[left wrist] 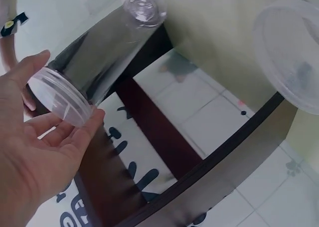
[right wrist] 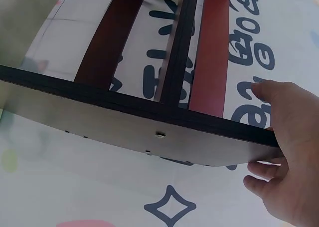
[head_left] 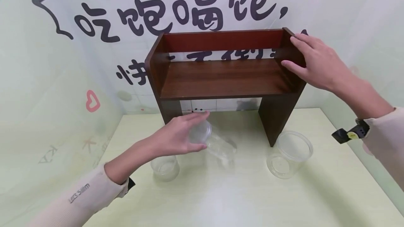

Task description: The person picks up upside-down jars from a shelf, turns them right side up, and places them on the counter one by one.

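Observation:
My left hand holds a tall clear plastic jar by its lidded end, thumb and fingertips at opposite sides of the lid. The jar tilts, its base pointing away from the palm, in front of the shelf's lower opening. My right hand grips the top of the right side panel of a dark brown wooden shelf. In the right wrist view, the thumb lies on the panel's inner side and the fingers on its outer side.
A lidded wide clear jar stands by the shelf's right leg. Another clear container stands at the left, partly behind my left hand. The shelf stands on a pale table before a printed cloth backdrop.

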